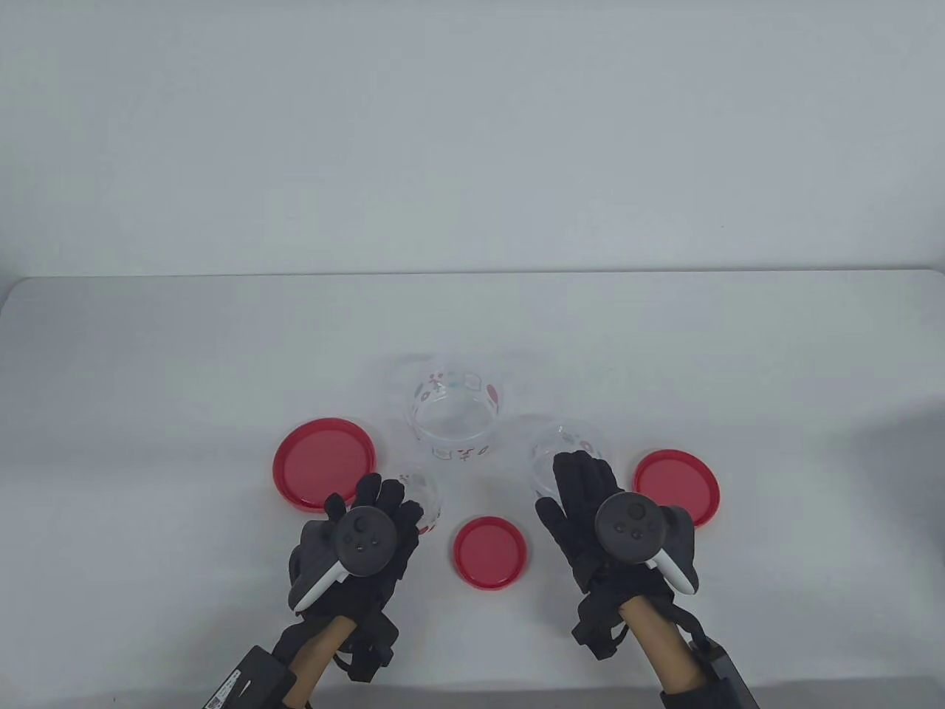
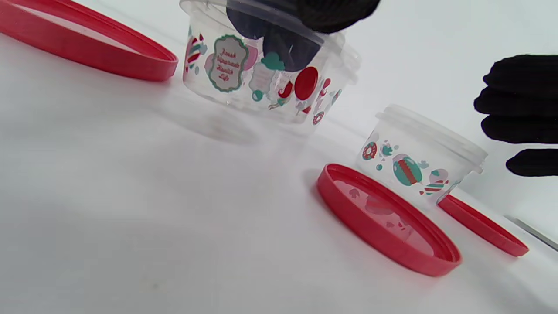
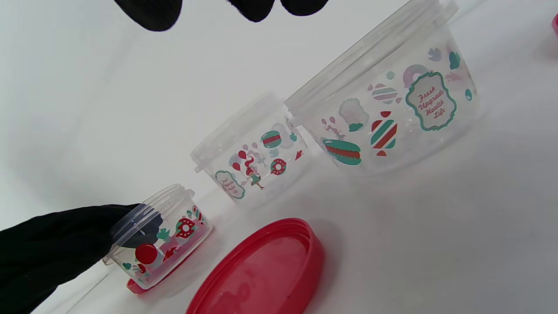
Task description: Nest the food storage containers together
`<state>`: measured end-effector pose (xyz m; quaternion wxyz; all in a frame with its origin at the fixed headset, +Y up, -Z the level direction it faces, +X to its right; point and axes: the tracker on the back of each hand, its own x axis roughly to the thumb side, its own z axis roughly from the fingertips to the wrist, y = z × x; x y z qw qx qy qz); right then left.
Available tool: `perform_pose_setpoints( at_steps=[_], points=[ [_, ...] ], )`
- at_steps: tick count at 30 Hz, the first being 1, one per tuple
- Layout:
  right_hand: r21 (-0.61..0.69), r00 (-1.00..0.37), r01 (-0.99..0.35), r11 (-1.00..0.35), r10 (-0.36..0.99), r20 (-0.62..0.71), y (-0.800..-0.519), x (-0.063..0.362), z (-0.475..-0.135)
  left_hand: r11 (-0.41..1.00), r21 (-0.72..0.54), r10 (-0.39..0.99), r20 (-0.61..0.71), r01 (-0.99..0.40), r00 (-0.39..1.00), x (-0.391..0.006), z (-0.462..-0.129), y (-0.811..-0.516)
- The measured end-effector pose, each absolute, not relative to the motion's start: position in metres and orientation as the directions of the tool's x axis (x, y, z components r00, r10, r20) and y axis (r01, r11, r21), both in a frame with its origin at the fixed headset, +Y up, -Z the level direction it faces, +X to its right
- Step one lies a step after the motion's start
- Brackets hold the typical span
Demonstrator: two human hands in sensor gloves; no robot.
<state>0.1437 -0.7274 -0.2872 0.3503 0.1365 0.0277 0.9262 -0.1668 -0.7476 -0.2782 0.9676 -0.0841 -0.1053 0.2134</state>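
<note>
Left hand (image 1: 362, 543) grips the small container (image 3: 161, 235) on the table (image 1: 148, 413). Right hand (image 1: 590, 517), fingers spread, hovers over the medium container (image 1: 568, 450). Risk: thin clear walls may slip or tip during nesting.

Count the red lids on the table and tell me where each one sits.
3. The large lid lies at the left, beyond the left hand. The small lid lies between the hands. The medium lid lies at the right, beside the right hand.
</note>
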Motion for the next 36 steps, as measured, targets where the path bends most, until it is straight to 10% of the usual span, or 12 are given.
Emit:
perform_pose_setpoints(
  at_steps=[25,36],
  points=[
    [0.218,0.1,-0.969,0.115,0.992,-0.079,-0.734,0.162,-0.282,0.944,-0.038,0.28,0.622,-0.329,0.732,-0.029,-0.253,-0.674],
    [0.206,0.156,-0.964,0.168,0.985,-0.073,-0.735,0.158,-0.281,0.938,-0.069,0.303,0.641,-0.34,0.705,-0.029,-0.252,-0.68]
  ],
)
